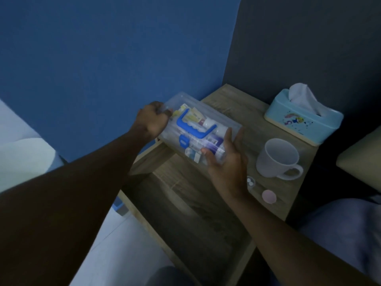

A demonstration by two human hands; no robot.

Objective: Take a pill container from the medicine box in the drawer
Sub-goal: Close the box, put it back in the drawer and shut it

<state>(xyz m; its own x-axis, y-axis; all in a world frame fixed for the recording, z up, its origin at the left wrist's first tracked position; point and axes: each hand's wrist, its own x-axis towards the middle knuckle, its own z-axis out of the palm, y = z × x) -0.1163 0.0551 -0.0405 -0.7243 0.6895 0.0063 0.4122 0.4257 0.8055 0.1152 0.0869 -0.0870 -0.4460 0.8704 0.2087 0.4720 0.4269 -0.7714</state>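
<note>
A clear plastic medicine box (216, 118) with a blue handle and blue latch is held tilted above the front edge of the nightstand, over the open drawer (185, 213). Packets and white-capped bottles show through its lid. My left hand (153, 120) grips the box's far left end. My right hand (226, 157) holds its near right end, thumb on the lid and fingers under it. The drawer below looks empty and dark. A small clear pill container (251, 181) with white pills stands on the nightstand by my right wrist, with a pink lid (269, 196) beside it.
On the wooden nightstand (257, 124) stand a white mug (278, 159) and a light-blue tissue box (303, 116). Blue wall to the left, dark wall behind. A bed edge lies at the far left, a cushion at the right.
</note>
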